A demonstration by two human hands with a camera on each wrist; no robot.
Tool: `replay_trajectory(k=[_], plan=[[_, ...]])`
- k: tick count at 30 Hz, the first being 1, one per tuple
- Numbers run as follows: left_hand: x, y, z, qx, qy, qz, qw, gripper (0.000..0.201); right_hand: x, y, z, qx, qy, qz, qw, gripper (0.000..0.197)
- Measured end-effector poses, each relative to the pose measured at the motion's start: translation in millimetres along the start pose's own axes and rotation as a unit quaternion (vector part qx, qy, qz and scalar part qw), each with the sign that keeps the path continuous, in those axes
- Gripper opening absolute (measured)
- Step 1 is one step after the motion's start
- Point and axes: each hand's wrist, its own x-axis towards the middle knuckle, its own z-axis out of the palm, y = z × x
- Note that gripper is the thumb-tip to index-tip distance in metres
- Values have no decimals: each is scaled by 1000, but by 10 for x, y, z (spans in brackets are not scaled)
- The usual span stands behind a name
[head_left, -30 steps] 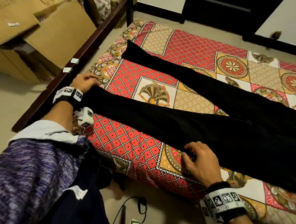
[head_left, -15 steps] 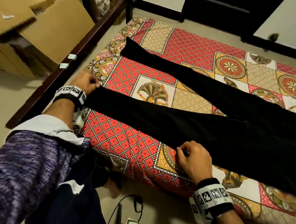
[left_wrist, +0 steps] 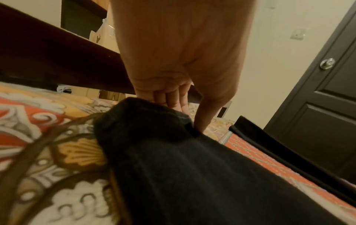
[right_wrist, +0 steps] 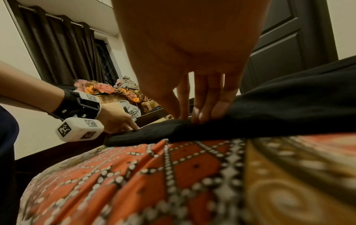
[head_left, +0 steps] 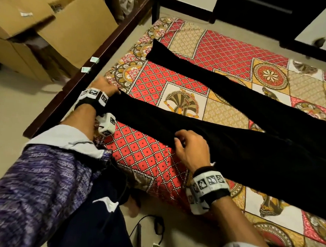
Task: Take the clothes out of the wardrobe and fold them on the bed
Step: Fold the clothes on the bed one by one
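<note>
Black trousers (head_left: 233,142) lie spread flat on the patterned bedsheet (head_left: 150,160), legs pointing to the left end of the bed. My left hand (head_left: 105,86) is at the hem of the near leg; in the left wrist view the thumb and curled fingers of this hand (left_wrist: 185,115) pinch that hem (left_wrist: 154,118). My right hand (head_left: 178,141) is at the near edge of the same leg, partway along. In the right wrist view my right hand (right_wrist: 185,117) pinches the cloth edge (right_wrist: 279,106) and lifts it slightly. The far leg (head_left: 189,68) lies flat and untouched.
A dark wooden bed rail (head_left: 97,55) runs along the left end of the bed, with cardboard boxes (head_left: 69,24) behind it. A black cable (head_left: 153,223) lies on the floor by my legs. A dark door (left_wrist: 318,106) stands beyond the bed.
My right hand has slid left along the near leg's edge, closer to the hem. My left hand has stayed at the hem.
</note>
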Motion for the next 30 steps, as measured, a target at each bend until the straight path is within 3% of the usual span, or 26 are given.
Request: replay_trajectory(k=[4,7,10,14,18,22,24,27,30], plan=[[90,84,59,-61,-18,5,998,17,108,-281,312,-52,-41,-14,998,36],[115,48,34,-149,-32,20,988,20,71,-299,428,-34,-1,5,999,30],[130,-59,56,-208,11,5,978,18,-7,-257,503,-24,33,5,999,29],[140,-91,163,-162,47,10,986,24,-83,-255,491,-2,29,-5,1000,37],[155,-98,131,-112,14,33,993,34,55,-268,269,16,25,11,999,33],[200,-187,30,-90,-22,75,993,40,485,-127,-38,21,121,28,992,22],[203,-179,15,-64,-49,106,991,43,765,29,-111,-19,87,47,995,24],[167,-110,37,35,-73,164,983,39,976,223,-118,-115,-49,35,992,22],[164,-86,32,109,-68,221,967,32,1023,312,-134,-154,-64,8,986,16]])
